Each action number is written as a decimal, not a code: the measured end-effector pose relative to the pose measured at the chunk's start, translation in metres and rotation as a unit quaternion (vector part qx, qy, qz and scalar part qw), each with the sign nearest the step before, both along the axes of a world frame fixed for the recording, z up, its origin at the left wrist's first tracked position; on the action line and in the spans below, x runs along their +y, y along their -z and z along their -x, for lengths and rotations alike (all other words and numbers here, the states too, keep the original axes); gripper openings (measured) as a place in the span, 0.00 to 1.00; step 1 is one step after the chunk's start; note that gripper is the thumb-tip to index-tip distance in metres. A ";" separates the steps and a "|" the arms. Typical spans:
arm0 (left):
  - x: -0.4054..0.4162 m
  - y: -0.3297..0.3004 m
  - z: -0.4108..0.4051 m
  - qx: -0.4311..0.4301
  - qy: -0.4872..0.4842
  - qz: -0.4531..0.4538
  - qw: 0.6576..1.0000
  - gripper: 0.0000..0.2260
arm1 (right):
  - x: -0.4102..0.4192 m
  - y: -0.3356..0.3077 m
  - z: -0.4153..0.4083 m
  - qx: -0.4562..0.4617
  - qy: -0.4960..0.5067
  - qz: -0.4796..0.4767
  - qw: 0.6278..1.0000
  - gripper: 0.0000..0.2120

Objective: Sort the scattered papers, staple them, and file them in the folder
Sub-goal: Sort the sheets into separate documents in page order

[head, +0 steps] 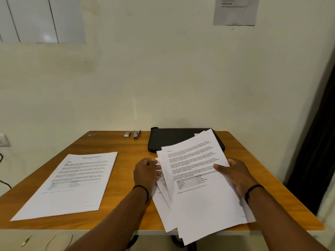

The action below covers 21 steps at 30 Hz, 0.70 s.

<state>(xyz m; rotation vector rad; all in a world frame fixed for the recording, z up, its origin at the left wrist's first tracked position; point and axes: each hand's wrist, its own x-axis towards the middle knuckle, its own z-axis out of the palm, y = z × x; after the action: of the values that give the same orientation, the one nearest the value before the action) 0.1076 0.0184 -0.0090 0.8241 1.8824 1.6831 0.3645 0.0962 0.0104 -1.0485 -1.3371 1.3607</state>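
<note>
A fanned stack of printed papers (197, 192) is held above the right half of the wooden table (126, 153). My left hand (145, 173) grips its left edge with curled fingers. My right hand (235, 173) holds the right edge, thumb pressed on the top sheet. A second neat pile of papers (72, 182) lies flat on the left of the table. The black folder (168, 138) lies closed at the back, partly hidden by the held sheets. A small stapler (136, 134) rests at the back edge, left of the folder.
A small white box (127, 134) sits beside the stapler. The wall stands right behind the table, with paper sheets (235, 10) taped high up. A dark curtain (317, 142) hangs at the right. Cables (5, 183) run along the left wall near a socket.
</note>
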 end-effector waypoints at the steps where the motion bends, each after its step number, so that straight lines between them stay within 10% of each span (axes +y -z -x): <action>1: 0.000 0.002 0.002 0.086 -0.014 0.067 0.994 0.06 | 0.001 0.000 -0.005 0.007 0.006 0.006 1.000 0.08; 6: 0.000 0.003 0.007 0.217 -0.007 0.246 0.945 0.28 | 0.006 0.002 -0.024 -0.005 0.022 0.021 1.000 0.06; 21: 0.006 0.000 0.003 0.228 -0.043 0.242 0.942 0.09 | 0.004 0.008 -0.020 -0.013 -0.020 0.026 0.999 0.06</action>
<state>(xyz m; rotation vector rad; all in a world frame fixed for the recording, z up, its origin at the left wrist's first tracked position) 0.1047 0.0248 -0.0087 0.9839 2.5323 1.0386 0.3843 0.0999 0.0021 -1.0821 -1.3546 1.4234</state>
